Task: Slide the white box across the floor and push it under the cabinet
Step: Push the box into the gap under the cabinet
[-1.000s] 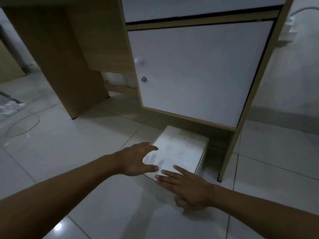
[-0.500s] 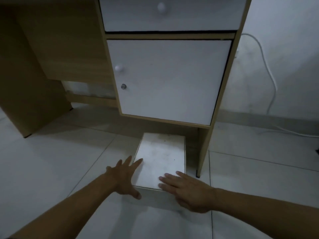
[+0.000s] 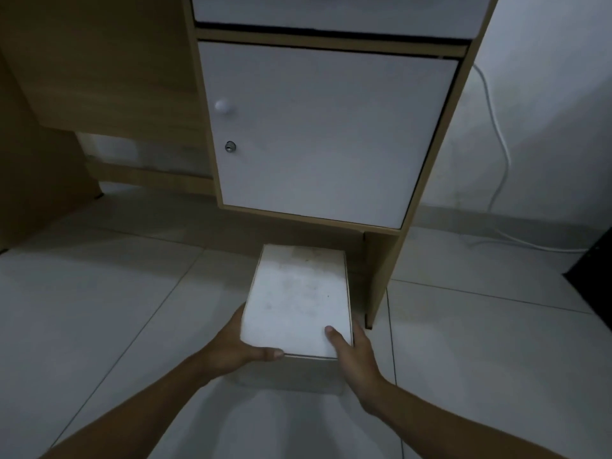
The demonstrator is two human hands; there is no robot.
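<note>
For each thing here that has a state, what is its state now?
Box: closed, on the floor, far end at the cabinet's gap.
Door: shut.
Drawer: shut.
Left hand: gripping the box's near left corner.
Right hand: gripping its near right corner.

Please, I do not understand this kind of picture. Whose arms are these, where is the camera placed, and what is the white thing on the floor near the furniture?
No machine is here. A person wears one camera on the head, looking forward and down, so the two bare arms entering from the bottom are that person's own. The left hand and the right hand grip the near corners of a white box, each with a thumb on its top. The box stands on the tiled floor, its far end at the gap under a wooden cabinet with a white door. A white cable hangs along the wall at the right.
</note>
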